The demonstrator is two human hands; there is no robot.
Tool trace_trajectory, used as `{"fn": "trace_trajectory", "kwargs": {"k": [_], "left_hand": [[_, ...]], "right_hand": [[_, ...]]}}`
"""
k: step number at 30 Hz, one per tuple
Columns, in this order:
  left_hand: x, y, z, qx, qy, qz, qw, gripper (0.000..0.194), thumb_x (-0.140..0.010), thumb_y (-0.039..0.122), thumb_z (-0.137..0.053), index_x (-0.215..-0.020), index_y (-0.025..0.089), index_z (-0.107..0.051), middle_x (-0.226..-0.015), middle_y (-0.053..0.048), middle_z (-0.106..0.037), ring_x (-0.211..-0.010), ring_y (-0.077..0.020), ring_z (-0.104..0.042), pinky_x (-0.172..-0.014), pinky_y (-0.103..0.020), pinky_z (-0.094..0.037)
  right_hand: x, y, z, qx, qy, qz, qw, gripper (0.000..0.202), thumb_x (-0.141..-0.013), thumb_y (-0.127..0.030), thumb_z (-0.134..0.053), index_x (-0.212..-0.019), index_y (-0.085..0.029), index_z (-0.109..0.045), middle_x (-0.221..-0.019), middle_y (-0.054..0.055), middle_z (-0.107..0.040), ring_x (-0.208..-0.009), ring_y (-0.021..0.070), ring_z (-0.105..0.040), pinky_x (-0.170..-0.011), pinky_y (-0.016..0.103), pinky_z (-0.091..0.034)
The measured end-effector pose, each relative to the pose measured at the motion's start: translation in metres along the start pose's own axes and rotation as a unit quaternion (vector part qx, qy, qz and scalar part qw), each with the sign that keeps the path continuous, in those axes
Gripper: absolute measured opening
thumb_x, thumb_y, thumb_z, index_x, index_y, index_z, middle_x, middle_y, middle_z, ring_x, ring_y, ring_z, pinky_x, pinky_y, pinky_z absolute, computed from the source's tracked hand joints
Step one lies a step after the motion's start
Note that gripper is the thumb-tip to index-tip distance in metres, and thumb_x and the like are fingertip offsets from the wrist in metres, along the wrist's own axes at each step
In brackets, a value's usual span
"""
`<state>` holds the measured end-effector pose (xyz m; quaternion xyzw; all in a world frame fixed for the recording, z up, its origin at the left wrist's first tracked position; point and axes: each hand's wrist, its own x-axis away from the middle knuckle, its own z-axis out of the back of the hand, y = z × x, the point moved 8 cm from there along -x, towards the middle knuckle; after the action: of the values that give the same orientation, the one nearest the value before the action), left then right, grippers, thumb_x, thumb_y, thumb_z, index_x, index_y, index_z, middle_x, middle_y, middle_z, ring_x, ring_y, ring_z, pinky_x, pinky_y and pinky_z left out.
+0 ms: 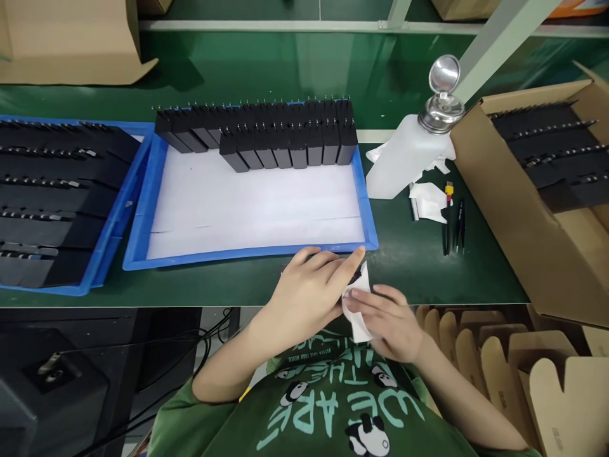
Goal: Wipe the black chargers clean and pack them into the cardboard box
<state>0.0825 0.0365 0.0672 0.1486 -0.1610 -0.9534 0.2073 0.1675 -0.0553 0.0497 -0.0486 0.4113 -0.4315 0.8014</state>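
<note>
My left hand (304,289) is closed over a black block, of which only a dark edge shows beside the fingers at the front edge of the bench. A white wipe (360,327) is pinched in my right hand (387,317) and pressed against that block's right end. Just beyond both hands lies a blue tray (247,255) lined with white paper. Black rectangular blocks (290,149) with metal pins on top stand in two rows along its far side. How my left fingers wrap underneath is hidden.
A white pump bottle (404,152) with its metal lid raised stands right of the tray, near crumpled wipes (431,202) and tweezers (460,226). Another blue tray (102,254) of black blocks is at left. An open cardboard box (518,216) holding more blocks borders the right.
</note>
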Motion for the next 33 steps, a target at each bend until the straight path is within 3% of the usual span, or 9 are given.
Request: {"fn": "trace_trajectory", "kwargs": {"k": [2,6,10,14,17,20,23,26,33], "left_hand": [[0.000,0.000,0.000,0.000,0.003,-0.001,1.000,0.063,-0.090,0.018,-0.066,-0.146,0.009,-0.039,-0.114,-0.009,-0.070,-0.104,-0.0247,-0.064,-0.092,-0.040,-0.044],[0.001,0.001,0.002,-0.014,0.022,-0.012,1.000,0.059,-0.088,0.002,-0.052,-0.146,0.007,-0.039,-0.112,-0.008,-0.071,-0.102,-0.0231,-0.064,-0.089,-0.039,-0.044],[-0.001,0.003,-0.001,-0.012,0.013,-0.012,1.000,0.060,-0.091,0.018,-0.064,-0.146,0.007,-0.039,-0.113,-0.008,-0.071,-0.101,-0.0250,-0.064,-0.089,-0.041,-0.045],[0.006,0.005,0.007,-0.004,-0.005,-0.015,1.000,0.064,-0.093,0.008,-0.056,-0.151,0.008,-0.031,-0.126,-0.009,-0.067,-0.119,-0.0238,-0.059,-0.107,-0.043,-0.038],[0.020,-0.009,0.022,0.009,0.000,0.022,1.000,0.077,-0.093,0.037,-0.070,-0.153,0.013,-0.028,-0.146,-0.011,-0.054,-0.138,-0.0267,-0.046,-0.120,-0.046,-0.025],[0.033,-0.032,0.027,0.039,0.009,0.079,0.996,0.099,-0.081,0.056,-0.078,-0.155,0.018,-0.025,-0.144,-0.011,-0.056,-0.135,-0.0292,-0.048,-0.119,-0.048,-0.025],[0.037,-0.043,0.015,0.101,0.003,0.074,0.992,0.093,-0.082,0.042,-0.080,-0.155,0.022,-0.026,-0.136,-0.007,-0.062,-0.130,-0.0276,-0.053,-0.115,-0.047,-0.033],[0.036,-0.044,0.007,0.135,0.030,0.064,0.988,0.077,-0.085,0.021,-0.069,-0.152,0.024,-0.031,-0.130,-0.004,-0.066,-0.129,-0.0250,-0.053,-0.109,-0.043,-0.039],[0.035,-0.042,0.006,0.150,0.047,0.064,0.986,0.073,-0.086,0.015,-0.061,-0.152,0.023,-0.031,-0.125,-0.006,-0.068,-0.126,-0.0253,-0.054,-0.106,-0.044,-0.041]], "right_hand": [[0.000,0.005,-0.001,0.011,-0.017,-0.009,1.000,0.022,-0.097,-0.004,-0.045,-0.107,-0.013,-0.062,-0.121,0.011,-0.070,-0.130,0.0179,-0.056,-0.117,0.033,-0.035],[-0.002,0.002,-0.001,0.021,-0.041,0.033,0.998,0.021,-0.101,-0.008,-0.044,-0.113,-0.010,-0.061,-0.121,0.014,-0.070,-0.133,0.0211,-0.053,-0.113,0.037,-0.041],[-0.001,0.006,0.002,0.048,-0.038,0.012,0.998,0.024,-0.100,-0.006,-0.043,-0.114,-0.010,-0.061,-0.120,0.013,-0.070,-0.132,0.0181,-0.054,-0.117,0.035,-0.037],[0.002,-0.003,-0.003,0.055,-0.056,0.043,0.996,0.028,-0.099,-0.004,-0.045,-0.122,-0.009,-0.061,-0.126,0.013,-0.067,-0.134,0.0205,-0.052,-0.117,0.038,-0.038],[0.002,-0.006,0.002,0.043,-0.057,0.052,0.996,0.027,-0.101,-0.006,-0.041,-0.118,-0.007,-0.062,-0.123,0.016,-0.068,-0.131,0.0231,-0.055,-0.116,0.041,-0.040],[-0.006,-0.003,0.003,0.055,-0.048,0.026,0.997,0.032,-0.099,-0.004,-0.038,-0.123,-0.004,-0.060,-0.124,0.018,-0.067,-0.132,0.0233,-0.054,-0.115,0.040,-0.042],[-0.018,-0.007,-0.007,0.080,-0.061,0.016,0.995,0.039,-0.096,0.000,-0.041,-0.131,-0.004,-0.057,-0.131,0.017,-0.063,-0.134,0.0233,-0.052,-0.117,0.040,-0.040],[-0.026,-0.017,-0.022,0.090,-0.113,0.028,0.989,0.040,-0.097,0.001,-0.038,-0.130,-0.003,-0.059,-0.139,0.016,-0.058,-0.137,0.0249,-0.048,-0.123,0.043,-0.031],[-0.032,-0.023,-0.021,0.094,-0.106,0.007,0.990,0.039,-0.095,0.003,-0.040,-0.127,-0.001,-0.062,-0.137,0.017,-0.059,-0.135,0.0259,-0.051,-0.126,0.045,-0.020]]}}
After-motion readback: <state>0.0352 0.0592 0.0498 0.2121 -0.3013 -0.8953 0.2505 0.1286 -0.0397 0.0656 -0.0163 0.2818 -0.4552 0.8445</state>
